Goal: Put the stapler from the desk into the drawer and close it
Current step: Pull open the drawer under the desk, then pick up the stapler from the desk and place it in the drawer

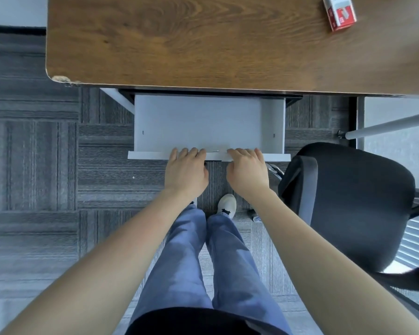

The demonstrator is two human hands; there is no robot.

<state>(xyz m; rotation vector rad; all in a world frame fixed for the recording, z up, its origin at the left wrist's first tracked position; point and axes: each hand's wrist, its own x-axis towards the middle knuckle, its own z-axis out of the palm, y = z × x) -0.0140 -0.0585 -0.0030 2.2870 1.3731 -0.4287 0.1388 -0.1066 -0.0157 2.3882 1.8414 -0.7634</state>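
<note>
A white drawer (pixel 203 122) stands pulled out from under the brown wooden desk (pixel 179 44), and its visible floor is bare. My left hand (pixel 185 171) and my right hand (pixel 248 171) sit side by side on the drawer's front panel (pixel 148 155), fingers curled over its top edge. A red and white box (pixel 339 12) lies on the desk at the far right, partly cut off by the frame's top edge. I cannot tell whether it is the stapler or its package. Both hands are far from it.
A black office chair (pixel 353 201) stands close to the right of the drawer. A grey metal bar (pixel 392 124) slants behind it. My legs and a white shoe (pixel 226 206) are below the drawer on grey carpet (pixel 34 165).
</note>
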